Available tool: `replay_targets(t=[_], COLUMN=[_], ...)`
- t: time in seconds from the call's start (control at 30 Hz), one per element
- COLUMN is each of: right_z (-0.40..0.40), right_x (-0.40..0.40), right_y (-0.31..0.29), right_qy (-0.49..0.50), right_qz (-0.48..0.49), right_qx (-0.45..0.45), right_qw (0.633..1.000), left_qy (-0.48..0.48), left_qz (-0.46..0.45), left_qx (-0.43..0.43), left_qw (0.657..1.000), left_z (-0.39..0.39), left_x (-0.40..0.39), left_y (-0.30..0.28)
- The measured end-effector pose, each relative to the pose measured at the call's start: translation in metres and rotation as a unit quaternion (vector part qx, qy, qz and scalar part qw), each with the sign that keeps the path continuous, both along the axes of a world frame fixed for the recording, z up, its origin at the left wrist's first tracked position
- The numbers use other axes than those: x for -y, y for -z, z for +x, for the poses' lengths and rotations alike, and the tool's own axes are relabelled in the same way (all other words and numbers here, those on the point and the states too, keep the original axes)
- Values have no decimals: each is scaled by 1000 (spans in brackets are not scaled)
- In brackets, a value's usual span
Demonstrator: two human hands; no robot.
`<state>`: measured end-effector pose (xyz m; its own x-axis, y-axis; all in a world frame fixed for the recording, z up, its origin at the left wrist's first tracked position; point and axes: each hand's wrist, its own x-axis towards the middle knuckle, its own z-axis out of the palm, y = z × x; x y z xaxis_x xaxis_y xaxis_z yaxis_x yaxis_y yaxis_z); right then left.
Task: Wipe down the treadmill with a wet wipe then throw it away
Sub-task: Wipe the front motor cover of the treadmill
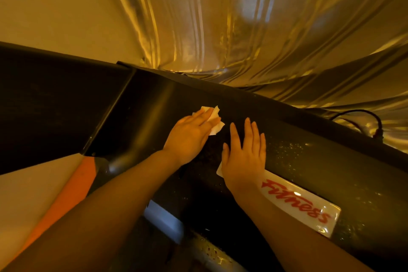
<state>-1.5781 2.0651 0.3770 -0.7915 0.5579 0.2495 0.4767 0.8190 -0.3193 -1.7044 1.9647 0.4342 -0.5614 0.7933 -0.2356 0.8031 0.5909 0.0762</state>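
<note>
The treadmill's black front cover (309, 157) runs across the view from upper left to lower right, speckled with dust or drops. My left hand (189, 137) presses a crumpled white wet wipe (213, 120) flat on the cover near its left end; part of the wipe sticks out past my fingers. Just to the right, my right hand (245, 154) lies flat on the cover, fingers apart and holding nothing. Its heel covers the end of a white badge (304, 207) with red "Fitness" lettering.
A shiny pale curtain (242, 24) hangs behind the treadmill, next to a plain wall (55, 6). A dark cable (366, 117) loops at the right. A black upright post (55, 106) slants off to the left. An orange strip (66, 201) lies at lower left.
</note>
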Motion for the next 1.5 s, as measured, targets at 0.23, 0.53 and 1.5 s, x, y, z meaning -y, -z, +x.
replay_targets(t=[0.23,0.53,1.5], right_z=[-1,0,1], right_x=[1,1,54], right_y=[0,3,-10], right_qy=[4,9,157], right_qz=[-8,10,-33], right_qx=[1,8,-8], right_qw=[1000,1000,987], left_qy=[21,-9,195], left_qz=[121,194,206], left_qx=[-14,20,59], left_qw=[992,981,957], left_z=[-2,-3,-60], left_x=[6,11,26], left_y=[22,50,24])
